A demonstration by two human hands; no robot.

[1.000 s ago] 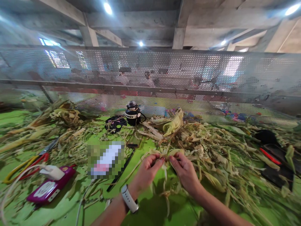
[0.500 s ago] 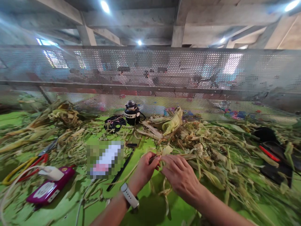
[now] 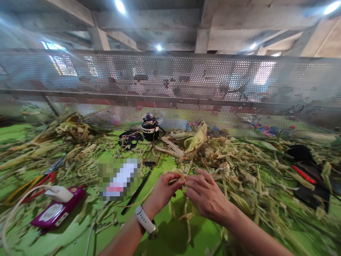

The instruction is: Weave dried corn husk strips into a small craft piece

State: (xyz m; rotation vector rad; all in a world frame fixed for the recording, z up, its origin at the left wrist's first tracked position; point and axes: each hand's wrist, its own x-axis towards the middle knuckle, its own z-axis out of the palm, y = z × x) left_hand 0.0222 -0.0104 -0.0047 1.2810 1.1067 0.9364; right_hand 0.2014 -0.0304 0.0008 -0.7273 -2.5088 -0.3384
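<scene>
My left hand (image 3: 164, 189), with a white watch strap (image 3: 145, 219) on its wrist, pinches a corn husk strip (image 3: 183, 176) between thumb and fingers. From the other side my right hand (image 3: 205, 193) closes on the same strip, its fingertips almost meeting those of the left. Thin husk ends stick up above the fingers, and a knotted husk strand (image 3: 187, 216) hangs below them. The spot where the fingers meet is partly hidden. Behind the hands lies a pile of dry husks (image 3: 221, 153) with a broad yellowish husk leaf (image 3: 197, 138) on top.
Scissors (image 3: 50, 174) and a purple power strip (image 3: 58, 209) with a white charger lie left on the green table (image 3: 80, 241). Closer in are a blurred-out phone (image 3: 122, 177) and a black stick (image 3: 137, 192). A black jar (image 3: 150, 127) stands before the perforated metal screen (image 3: 170, 78).
Both hands stay together over the same spot. The right index finger has lifted and spread a little, and more of the husk strip shows above the fingertips.
</scene>
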